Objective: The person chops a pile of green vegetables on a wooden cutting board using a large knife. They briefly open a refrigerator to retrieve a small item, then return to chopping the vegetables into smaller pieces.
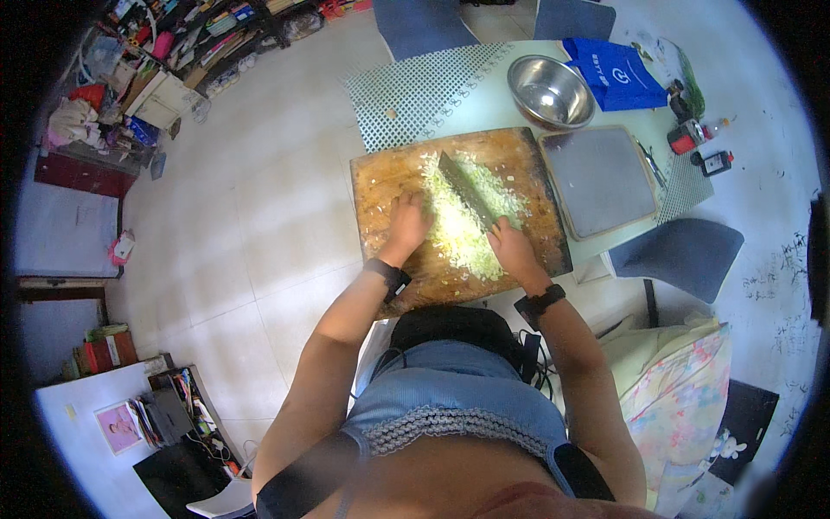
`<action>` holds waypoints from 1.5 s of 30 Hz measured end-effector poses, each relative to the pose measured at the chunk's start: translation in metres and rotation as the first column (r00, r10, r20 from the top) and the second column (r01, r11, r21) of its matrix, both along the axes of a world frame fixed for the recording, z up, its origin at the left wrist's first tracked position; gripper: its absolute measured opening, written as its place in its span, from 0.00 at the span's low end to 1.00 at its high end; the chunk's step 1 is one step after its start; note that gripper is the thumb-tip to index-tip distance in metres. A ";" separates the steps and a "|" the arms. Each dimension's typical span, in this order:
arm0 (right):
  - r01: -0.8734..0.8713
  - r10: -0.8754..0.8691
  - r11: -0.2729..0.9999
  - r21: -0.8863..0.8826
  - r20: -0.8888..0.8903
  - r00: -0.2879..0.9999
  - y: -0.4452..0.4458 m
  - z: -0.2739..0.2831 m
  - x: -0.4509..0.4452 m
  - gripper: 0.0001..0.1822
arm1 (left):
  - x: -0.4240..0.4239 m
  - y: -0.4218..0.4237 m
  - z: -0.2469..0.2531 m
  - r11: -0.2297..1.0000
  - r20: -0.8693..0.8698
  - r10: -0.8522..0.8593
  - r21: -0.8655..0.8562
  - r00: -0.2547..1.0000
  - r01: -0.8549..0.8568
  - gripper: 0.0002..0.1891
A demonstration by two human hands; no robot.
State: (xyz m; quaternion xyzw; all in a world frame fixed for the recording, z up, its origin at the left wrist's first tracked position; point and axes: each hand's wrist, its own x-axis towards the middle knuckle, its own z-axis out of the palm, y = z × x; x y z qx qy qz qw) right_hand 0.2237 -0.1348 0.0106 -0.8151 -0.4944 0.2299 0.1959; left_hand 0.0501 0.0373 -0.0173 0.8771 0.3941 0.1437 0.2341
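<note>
A thick wooden chopping board (386,172) lies in front of me, with a mound of finely chopped pale green vegetable (454,227) spread over its middle. My right hand (512,245) is closed around the handle of a wide-bladed kitchen knife (463,188). The blade points up and to the left across the chopped pieces, and bits cling along it. At the left edge of the mound, my left hand (410,222) rests palm down with its fingers by the pieces. I see nothing held in it, though its fingertips are partly hidden.
A steel bowl (551,91) stands beyond the board beside a blue bag (616,74). To the right lies a grey rectangular board (600,181), with scissors (650,163) by its edge. Bottles (715,163) stand farther right. A dark chair (677,256) sits against the table's right side.
</note>
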 end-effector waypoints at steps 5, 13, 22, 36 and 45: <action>0.024 -0.023 0.992 0.122 -0.014 1.000 0.004 0.033 -0.012 0.20 | -0.020 0.006 -0.024 0.990 -0.021 0.127 -0.050 0.992 -0.128 0.32; -0.039 0.039 0.999 0.024 0.024 0.999 0.001 -0.012 0.004 0.18 | -0.020 -0.002 -0.021 0.995 -0.023 0.078 -0.054 0.997 -0.079 0.31; -0.091 0.092 0.995 0.046 -0.020 0.996 0.001 0.015 -0.014 0.18 | -0.023 -0.016 -0.001 0.998 0.010 0.060 0.035 0.998 -0.060 0.25; -0.066 0.066 0.996 0.058 -0.005 0.998 -0.005 0.012 -0.011 0.21 | -0.025 -0.032 0.002 0.998 0.048 -0.012 0.057 0.999 0.009 0.20; -0.067 0.067 0.989 0.130 0.002 0.998 -0.014 0.016 0.004 0.19 | -0.017 -0.015 -0.002 0.999 0.073 -0.026 0.028 0.997 0.024 0.21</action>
